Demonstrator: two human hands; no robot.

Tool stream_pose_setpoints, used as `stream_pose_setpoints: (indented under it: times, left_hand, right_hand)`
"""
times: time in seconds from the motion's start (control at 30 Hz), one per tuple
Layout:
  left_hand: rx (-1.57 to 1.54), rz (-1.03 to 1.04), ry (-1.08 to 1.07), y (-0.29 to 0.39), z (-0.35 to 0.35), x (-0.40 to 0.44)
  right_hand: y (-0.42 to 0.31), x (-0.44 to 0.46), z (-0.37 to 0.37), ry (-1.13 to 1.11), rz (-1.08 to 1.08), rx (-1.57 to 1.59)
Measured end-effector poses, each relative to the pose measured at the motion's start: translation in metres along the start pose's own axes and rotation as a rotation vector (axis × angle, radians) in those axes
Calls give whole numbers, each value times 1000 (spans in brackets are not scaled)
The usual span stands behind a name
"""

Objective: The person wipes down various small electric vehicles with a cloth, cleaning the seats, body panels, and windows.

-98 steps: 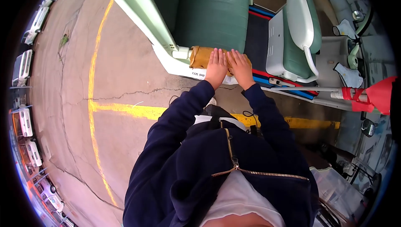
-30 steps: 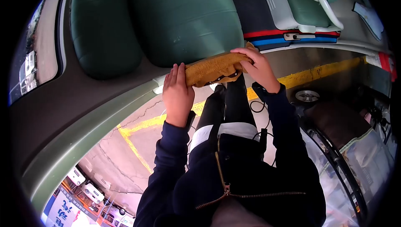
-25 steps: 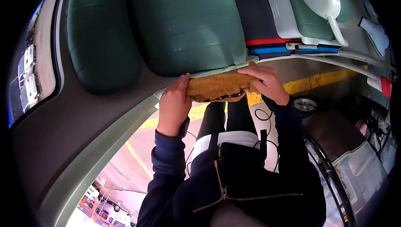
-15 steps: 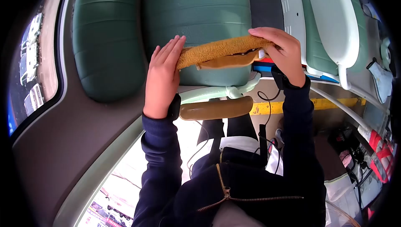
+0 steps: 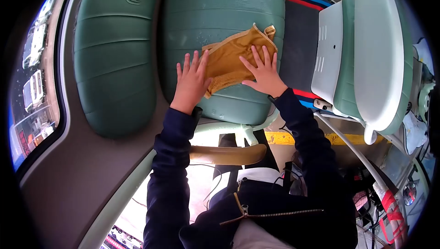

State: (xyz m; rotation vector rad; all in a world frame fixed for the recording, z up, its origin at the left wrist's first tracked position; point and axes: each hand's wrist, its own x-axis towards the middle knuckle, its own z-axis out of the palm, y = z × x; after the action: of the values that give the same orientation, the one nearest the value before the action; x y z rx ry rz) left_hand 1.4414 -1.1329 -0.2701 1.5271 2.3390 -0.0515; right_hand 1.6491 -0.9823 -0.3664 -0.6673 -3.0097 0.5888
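A tan-brown cleaning cloth [image 5: 236, 54] lies spread on the green padded seat [image 5: 220, 6], its far right corner bunched up. My right hand [image 5: 266, 72] rests on the cloth's right part, fingers spread flat. At the cloth's left edge is my left hand [image 5: 190, 82], fingers stretched out, partly over the seat padding. Whether the left palm presses on the cloth or just beside it, I cannot tell. Small wet-looking specks show on the seat around the cloth.
A green backrest [image 5: 114, 56] stands at the left, beside a window [image 5: 39, 75]. Nearer my body is a brown armrest [image 5: 229, 154]. To the right are another seat with a white back shell [image 5: 378, 52], a white rail [image 5: 343, 143] and a yellow floor stripe [image 5: 293, 138].
The cloth was held folded between both hands above the seat. Now it lies spread on the seat, and both hands have opened flat and come closer together.
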Motion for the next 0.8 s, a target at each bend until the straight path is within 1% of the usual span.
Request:
stream_pose_setpoints:
  times: [0.03, 0.1, 0.13, 0.2, 0.27, 0.3, 0.33, 0.4, 0.43, 0.47, 0.53, 0.6, 0.67, 0.73, 0.8]
  left_hand:
    - [6, 20, -91, 1, 6, 5]
    - [-28, 31, -273, 6, 16, 19]
    - [-26, 26, -273, 5, 29, 30]
    - [-177, 12, -107, -1, 60, 51]
    - [-174, -34, -80, 2, 65, 72]
    - [-221, -63, 32, 2, 75, 80]
    - [-271, -89, 139, 2, 89, 86]
    - [-268, -125, 129, 6, 112, 94]
    - [-234, -116, 171, 7, 118, 97]
    - [-200, -108, 214, 6, 124, 101]
    - [-194, -128, 218, 2, 122, 113]
    - [-167, -142, 171, -12, 116, 139]
    - [-177, -160, 150, -15, 119, 151]
    - [-114, -163, 207, -15, 125, 151]
    - [-83, -183, 185, -9, 122, 150]
  right_hand:
    - [1, 8, 14, 44, 0, -7]
    - [4, 20, 24, 35, 0, -43]
    - [5, 30, 22, 35, 4, -87]
    - [13, 56, 19, 40, -4, -100]
    - [27, 90, 20, 82, -43, -126]
    - [30, 106, 15, 35, -7, -150]
    - [33, 124, 12, 39, -14, -153]
    - [42, 157, 7, 7, 69, -235]
    - [47, 169, 7, 59, 64, -273]
    - [52, 180, 9, 61, 62, -272]
    - [59, 192, 10, 74, 28, -332]
    - [65, 211, 11, 153, -2, -408]
    - [61, 219, 22, 133, 80, -441]
    - [63, 223, 23, 137, 78, -439]
    - [59, 218, 24, 141, 75, -437]
